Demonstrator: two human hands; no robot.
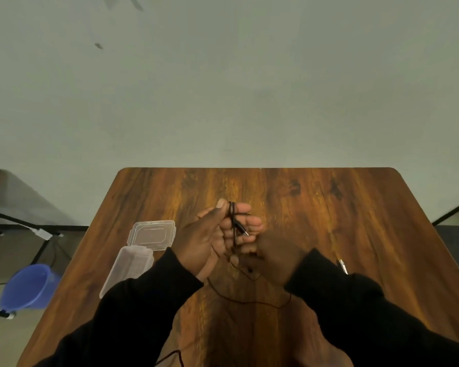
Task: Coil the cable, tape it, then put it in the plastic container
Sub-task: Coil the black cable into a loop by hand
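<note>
A thin black cable (232, 221) is looped around the fingers of my left hand (210, 237), which is raised palm-up over the middle of the wooden table (329, 207). Its plug with a metal tip (243, 230) lies across those fingers. My right hand (273, 258) is blurred just right of and below the left hand, fingers closed on the cable strand. The loose part of the cable (249, 300) trails over the table toward me. The clear plastic container (127, 268) lies left of my left forearm, its lid (152, 234) beside it.
A small metal-tipped object (343, 266) lies on the table by my right sleeve. On the floor to the left stand a blue bucket (29, 287) and a black metal frame (16, 223). The table's left edge runs close to the container.
</note>
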